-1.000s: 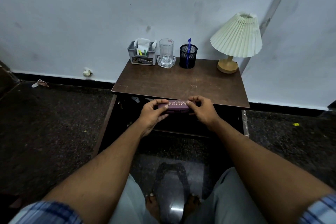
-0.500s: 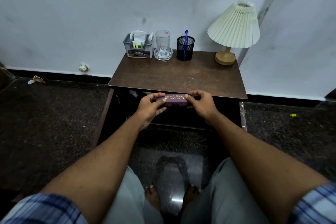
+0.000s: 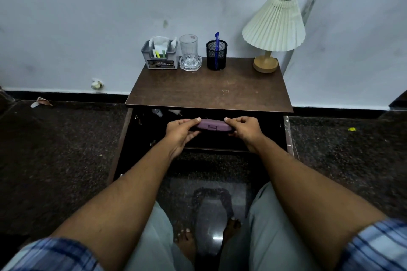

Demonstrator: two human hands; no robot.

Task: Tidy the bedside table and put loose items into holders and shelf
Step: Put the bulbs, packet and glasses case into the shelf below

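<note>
You are facing one bedside table [image 3: 209,92]. Four things are standing along the table's back edge: one grey organiser [image 3: 159,62], one glass tumbler [image 3: 188,47], one black mesh pen cup [image 3: 216,56], one pleated lamp [image 3: 274,26]. One blue pen [image 3: 216,38] is standing in the cup; two highlighters [image 3: 157,53], one yellow and one green, are sitting in the organiser. Two small white items [image 3: 157,112] are lying under the table's top, where your two hands, the left hand [image 3: 179,132] and the right hand [image 3: 244,131], are gripping one purple spectacle case [image 3: 212,126].
</note>
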